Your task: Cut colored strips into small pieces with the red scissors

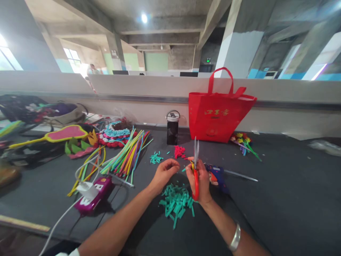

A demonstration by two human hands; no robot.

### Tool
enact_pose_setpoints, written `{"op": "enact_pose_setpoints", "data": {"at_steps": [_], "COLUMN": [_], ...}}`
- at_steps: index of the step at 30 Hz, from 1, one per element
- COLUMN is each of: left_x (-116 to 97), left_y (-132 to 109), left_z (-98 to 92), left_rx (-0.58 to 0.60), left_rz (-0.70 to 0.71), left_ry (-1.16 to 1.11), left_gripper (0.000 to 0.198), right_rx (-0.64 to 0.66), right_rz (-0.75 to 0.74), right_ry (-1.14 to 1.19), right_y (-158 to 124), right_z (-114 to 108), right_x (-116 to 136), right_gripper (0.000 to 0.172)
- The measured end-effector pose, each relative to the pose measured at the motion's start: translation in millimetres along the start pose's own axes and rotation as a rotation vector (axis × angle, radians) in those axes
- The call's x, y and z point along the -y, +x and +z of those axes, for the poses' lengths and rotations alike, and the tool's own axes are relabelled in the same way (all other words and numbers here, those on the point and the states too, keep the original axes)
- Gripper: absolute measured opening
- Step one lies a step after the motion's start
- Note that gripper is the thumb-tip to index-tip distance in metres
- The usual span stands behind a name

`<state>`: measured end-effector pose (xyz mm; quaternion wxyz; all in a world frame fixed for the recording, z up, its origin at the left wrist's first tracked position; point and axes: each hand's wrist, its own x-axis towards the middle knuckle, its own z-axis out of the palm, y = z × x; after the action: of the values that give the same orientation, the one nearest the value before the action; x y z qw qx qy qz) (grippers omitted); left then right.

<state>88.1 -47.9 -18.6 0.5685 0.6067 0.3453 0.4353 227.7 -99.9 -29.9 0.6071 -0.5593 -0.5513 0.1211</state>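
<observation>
My right hand [203,181] is wrapped round a pair of scissors [196,151] with red handles, blades pointing up and away from me. To its left, my left hand [165,173] has its fingers curled to the thumb; whatever they pinch is too small to make out. Below and between both hands lies a loose pile of green cut strips [177,201]. Beyond the hands are a small heap of red pieces [179,152] and a smaller heap of teal pieces [156,158]. A blue glue gun [218,176] lies just right of my right hand, partly hidden by it.
A dark phone [172,132] leans against a white-topped container. Behind stands a red bag [220,117]. Coloured pipe cleaners [130,153], a purple power strip [94,195] and craft pieces [114,133] lie left. A small flower bunch [245,144] lies right. A person [93,69] is far off.
</observation>
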Motion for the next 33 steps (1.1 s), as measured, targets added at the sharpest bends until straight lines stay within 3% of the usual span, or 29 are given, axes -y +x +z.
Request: {"op": "enact_pose_setpoints", "data": {"at_steps": [6, 11, 19, 25, 29, 33], "left_x": [-3, 2, 0, -14, -16, -13], "left_y": [-2, -3, -2, -3, -5, -9], "left_z": [0.8, 2.3, 2.7, 2.9, 5.0, 9.6], "left_rx": [0.060, 0.076, 0.077, 0.002, -0.023, -0.037], "left_rz": [0.212, 0.136, -0.131, -0.092, -0.054, -0.052], "left_ry": [0.309, 0.329, -0.208, -0.556, -0.626, -0.658], "left_gripper": [0.008, 0.004, 0.003, 0.015, 0.016, 0.017], "right_rx": [0.027, 0.064, -0.052, 0.086, 0.182, 0.191], "right_rz": [0.018, 0.008, -0.019, -0.040, -0.069, -0.116], "right_ry": [0.054, 0.058, 0.018, -0.117, -0.209, -0.298], "right_y": [0, -3, -3, -8, -17, -20], "right_z": [1, 2, -4, 5, 16, 18], "right_x": [-2, 1, 6, 0, -3, -4], "right_gripper": [0.026, 0.027, 0.023, 0.022, 0.019, 0.019]}}
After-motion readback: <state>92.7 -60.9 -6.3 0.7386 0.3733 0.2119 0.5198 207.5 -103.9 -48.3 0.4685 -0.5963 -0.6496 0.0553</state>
